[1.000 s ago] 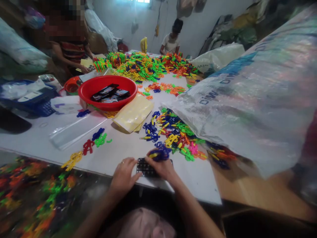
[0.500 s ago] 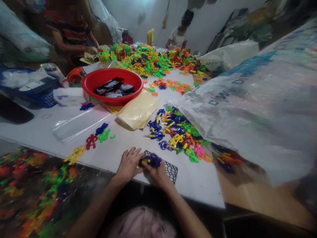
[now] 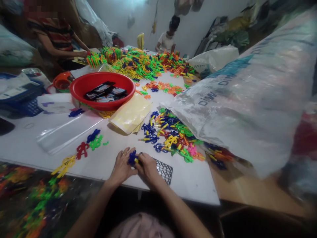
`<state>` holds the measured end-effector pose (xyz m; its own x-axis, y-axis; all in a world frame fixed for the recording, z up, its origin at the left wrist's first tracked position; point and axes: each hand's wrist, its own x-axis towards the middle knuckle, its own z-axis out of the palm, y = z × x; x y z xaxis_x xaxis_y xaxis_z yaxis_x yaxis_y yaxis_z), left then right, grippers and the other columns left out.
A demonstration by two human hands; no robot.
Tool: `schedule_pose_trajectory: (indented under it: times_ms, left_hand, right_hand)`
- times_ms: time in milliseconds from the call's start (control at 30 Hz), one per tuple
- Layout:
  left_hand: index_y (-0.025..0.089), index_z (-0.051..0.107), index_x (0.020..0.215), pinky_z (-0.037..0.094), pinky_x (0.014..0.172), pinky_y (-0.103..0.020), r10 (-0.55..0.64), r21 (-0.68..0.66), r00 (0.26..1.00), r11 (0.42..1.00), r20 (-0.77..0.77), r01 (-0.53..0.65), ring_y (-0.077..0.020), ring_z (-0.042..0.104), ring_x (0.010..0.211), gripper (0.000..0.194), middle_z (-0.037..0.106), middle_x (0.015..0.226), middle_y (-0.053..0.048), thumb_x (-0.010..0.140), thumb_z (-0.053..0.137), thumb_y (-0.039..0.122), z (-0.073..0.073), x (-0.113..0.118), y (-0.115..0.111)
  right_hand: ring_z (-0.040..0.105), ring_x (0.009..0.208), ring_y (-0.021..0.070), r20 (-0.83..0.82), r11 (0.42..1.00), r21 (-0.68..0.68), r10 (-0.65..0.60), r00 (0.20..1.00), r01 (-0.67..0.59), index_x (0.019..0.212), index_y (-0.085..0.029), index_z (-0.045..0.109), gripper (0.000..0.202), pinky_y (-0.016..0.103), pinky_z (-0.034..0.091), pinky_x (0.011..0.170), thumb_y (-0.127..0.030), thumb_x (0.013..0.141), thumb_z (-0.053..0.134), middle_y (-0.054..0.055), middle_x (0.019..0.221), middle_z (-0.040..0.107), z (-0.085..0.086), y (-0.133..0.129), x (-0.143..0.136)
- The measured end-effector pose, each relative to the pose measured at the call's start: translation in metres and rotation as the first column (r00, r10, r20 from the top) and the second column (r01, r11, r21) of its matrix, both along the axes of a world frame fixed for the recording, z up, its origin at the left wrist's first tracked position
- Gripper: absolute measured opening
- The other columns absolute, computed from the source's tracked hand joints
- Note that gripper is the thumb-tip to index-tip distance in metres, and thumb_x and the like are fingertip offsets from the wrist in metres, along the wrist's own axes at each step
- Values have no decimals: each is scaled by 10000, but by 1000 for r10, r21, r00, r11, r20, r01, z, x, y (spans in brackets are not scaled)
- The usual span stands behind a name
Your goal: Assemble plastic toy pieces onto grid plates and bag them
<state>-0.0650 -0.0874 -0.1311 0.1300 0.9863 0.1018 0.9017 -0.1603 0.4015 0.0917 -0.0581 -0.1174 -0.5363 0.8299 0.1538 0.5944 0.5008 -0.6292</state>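
Note:
Close to the table's front edge, my left hand [image 3: 122, 167] and my right hand [image 3: 148, 168] meet around a small dark blue plastic figure [image 3: 132, 157] with a bit of yellow on it. The left fingers curl along its far side, and the right fingers pinch it from the right. Part of the figure is hidden behind the fingers. Beside my right wrist lies a flat, black-and-white patterned rectangle [image 3: 165, 170], possibly a phone case. Beyond my hands spreads a pile of colourful plastic figures [image 3: 170, 132], many with yellow parts.
A red basin [image 3: 102, 74] holds dark printed packets; yellowish sheets [image 3: 131, 114] lie against it. Loose figures [image 3: 82, 150] and clear plastic film [image 3: 66, 132] are to the left. A large white sack [image 3: 237, 109] bulges over the right side. Two people sit at the far side by a big heap [image 3: 141, 62].
The blue figure has moved left, from the right hand alone to between both hands. My left fingers have closed in on it. The whole view has shifted slightly.

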Motion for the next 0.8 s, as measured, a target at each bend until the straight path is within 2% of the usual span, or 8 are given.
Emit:
schedule_pose_trajectory:
  times_ms: [67,167,200,267,367,467,667,800]
  left_hand:
    - [222,587,1184,259,1078,-543,-21,-14,1000,1000,7,22,-336,374,1320,574,492,1401,-107,630,719,292,1,-2,1]
    - [248,594,1171,238,1085,-554,-15,-31,1000,999,6,15,-338,353,1335,551,471,1417,-101,642,730,318,2,-1,1]
    - [250,590,1176,235,1087,-553,-8,-35,1000,999,4,8,-337,348,1338,555,467,1419,-102,640,727,302,2,0,1]
    - [253,590,1174,238,1088,-540,8,-40,1000,999,-10,-8,-328,347,1341,541,463,1422,-95,643,693,224,2,1,0]
    - [259,591,1171,245,1091,-519,22,-43,999,999,-39,-24,-309,350,1343,547,469,1419,-72,644,601,112,1,2,-1]
    - [274,594,1171,242,1093,-518,26,-44,998,999,-49,-28,-307,341,1347,558,470,1422,-53,636,588,114,1,2,-2]
    - [207,559,1240,224,1114,-521,14,-74,996,997,-90,-20,-311,325,1362,586,435,1456,-69,657,571,148,2,3,9]
    - [157,496,1313,213,1125,-542,-39,-169,996,985,-77,26,-345,288,1381,703,375,1488,-124,636,659,248,11,-5,10]
  right_hand:
    - [549,769,176,-108,996,-84,-40,993,31,884,-193,619,96,272,420,704,-262,849,562,32,828,606,-4,0,4]
    - [564,705,165,-226,963,-236,-184,957,130,850,-188,605,118,263,427,668,-297,807,616,18,789,636,-11,-4,7]
    - [564,690,162,-251,957,-251,-211,945,147,855,-187,601,141,262,427,661,-315,798,625,15,781,641,-13,-6,6]
    - [554,678,160,-274,972,-194,-186,944,135,826,-186,588,143,262,416,656,-328,814,592,17,761,630,-13,-10,1]
    - [530,702,169,-197,996,2,-86,977,88,766,-181,561,136,270,384,656,-276,841,499,36,751,599,-8,-14,-4]
    - [520,724,184,-81,991,100,-86,993,94,764,-180,547,121,278,361,650,-255,832,480,53,766,586,-5,-15,-3]
    - [563,824,196,15,993,19,-118,993,117,927,-181,569,133,286,377,708,-204,808,513,54,899,635,-9,-6,-21]
    - [571,825,189,74,989,-65,-129,989,134,911,-179,572,101,282,389,706,-200,822,531,44,902,636,4,-2,-22]
